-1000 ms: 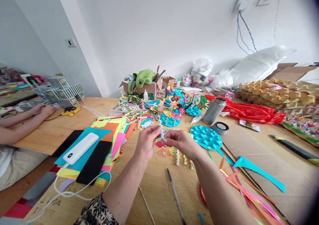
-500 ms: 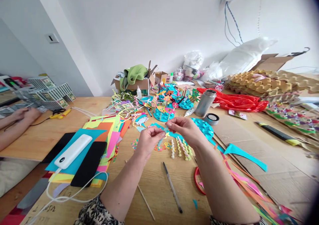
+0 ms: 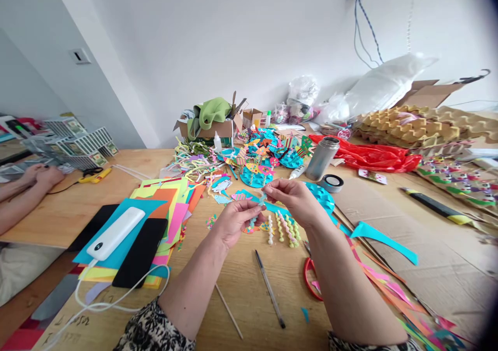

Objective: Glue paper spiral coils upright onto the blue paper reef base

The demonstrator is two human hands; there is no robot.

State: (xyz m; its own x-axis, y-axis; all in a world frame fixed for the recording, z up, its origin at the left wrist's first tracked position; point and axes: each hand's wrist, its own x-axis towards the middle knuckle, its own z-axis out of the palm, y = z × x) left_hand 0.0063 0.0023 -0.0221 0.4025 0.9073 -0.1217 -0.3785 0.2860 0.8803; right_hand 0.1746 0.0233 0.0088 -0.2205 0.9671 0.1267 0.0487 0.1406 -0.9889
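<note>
Two bare hands are in use in the head view, the only view supplied. Left hand [image 3: 238, 220]: fingers closed in a pinch on a pale blue strip [image 3: 262, 198]. Right hand [image 3: 292, 199]: thumb and fingers likewise pinched on the strip's upper end. Location of strip: held between the hands over the middle of the desk [image 3: 194, 299], its lower part showing beneath the left fingers.

Step in hand, as judged: working the strip by hand, probably twisting it. The next move appears to call for a firm left pinch and a light right one, since the strip looks thin and soft.

Nearby: wavy strips [image 3: 288, 230] lie side by side below the right hand. A pen [image 3: 270, 289] and a stick [image 3: 229, 311] lie toward the near edge. Scissors [image 3: 311, 279] sit partly behind the right forearm. Coloured paper [image 3: 182, 200] lies toward the left edge; a flask [image 3: 322, 159] stands toward the far edge, right of middle.
</note>
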